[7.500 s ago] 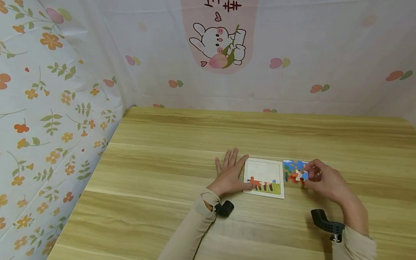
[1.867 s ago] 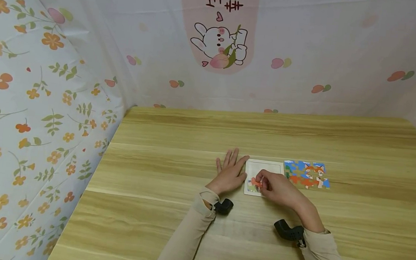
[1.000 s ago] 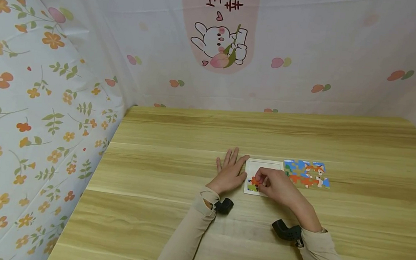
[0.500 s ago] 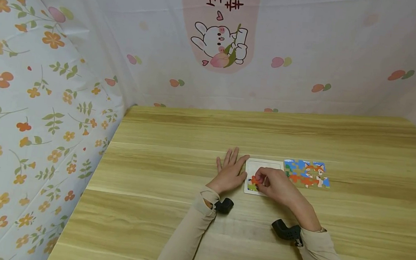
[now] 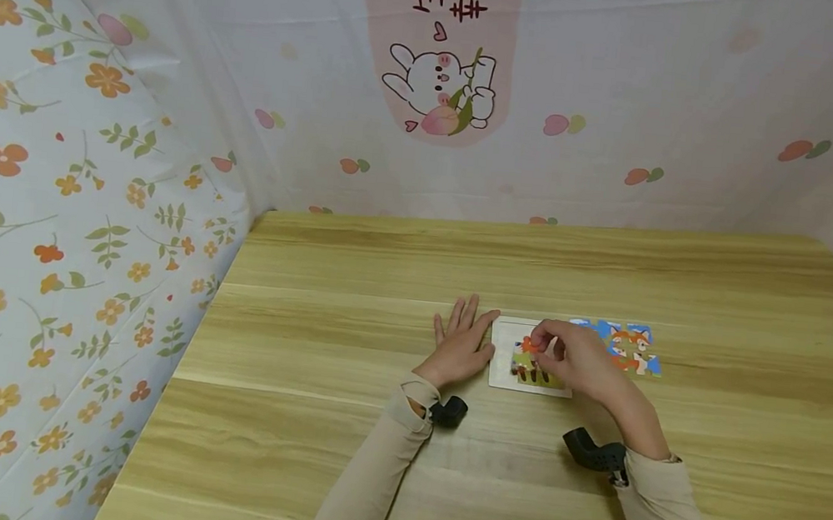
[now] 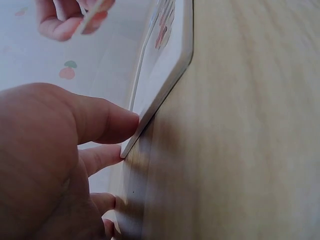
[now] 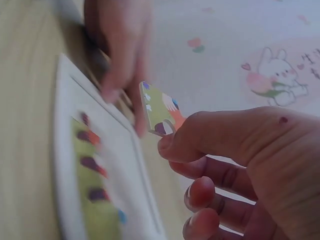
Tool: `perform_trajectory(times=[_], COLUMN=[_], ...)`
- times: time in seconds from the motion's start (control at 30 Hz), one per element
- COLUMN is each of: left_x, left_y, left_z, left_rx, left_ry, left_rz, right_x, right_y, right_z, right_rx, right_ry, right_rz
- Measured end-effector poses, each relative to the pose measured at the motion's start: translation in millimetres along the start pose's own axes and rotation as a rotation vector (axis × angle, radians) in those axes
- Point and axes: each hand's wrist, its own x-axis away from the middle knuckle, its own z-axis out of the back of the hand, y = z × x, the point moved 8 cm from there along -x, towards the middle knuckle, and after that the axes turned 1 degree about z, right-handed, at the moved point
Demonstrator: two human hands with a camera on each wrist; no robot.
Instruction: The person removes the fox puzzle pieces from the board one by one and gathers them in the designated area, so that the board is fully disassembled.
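Observation:
My right hand pinches a jigsaw piece, green with an orange patch, between thumb and fingers. It is held raised and tilted above a shallow white puzzle tray. Along the tray's near edge lies a strip of joined pieces, green with dark paw shapes; the rest of the bottom that shows is bare white. At the tray's left side, my left hand lies spread on the table. In the left wrist view its thumb touches the tray's edge, and a fingertip meets the corner.
Directly right of the tray lies a group of jigsaw pieces with a fox picture, partly covered by my right hand. All sit on a wood-grain table. A printed white cloth hangs behind, and a floral one on the left.
My right hand has lifted the piece from the tray's lower left corner and moved it up and rightward. Earlier it was over the fox pieces. My left hand has stayed put.

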Motion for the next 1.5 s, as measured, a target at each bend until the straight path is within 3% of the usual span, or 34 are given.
perform_trajectory(times=[0.27, 0.6, 0.97, 1.3, 1.5], left_x=[1.1, 0.9, 2.0, 1.7, 1.4], left_y=[-0.2, -0.1, -0.2, 0.0, 1.3], left_z=[1.4, 1.3, 1.2, 0.6, 1.2], left_rx=[0.009, 0.009, 0.016, 0.013, 0.012], left_ry=[0.009, 0.002, -0.006, -0.011, -0.005], left_rz=[0.0, 0.004, 0.009, 0.009, 0.002], right_x=[14.8, 33.3, 42.7, 46.3, 46.0], right_y=[11, 29, 43, 58, 55], right_z=[34, 52, 44, 28, 25], right_rx=[0.053, 0.071, 0.063, 0.036, 0.003], right_ry=[0.067, 0.052, -0.1, -0.185, -0.219], right_rz=[-0.026, -0.085, -0.168, -0.232, -0.24])
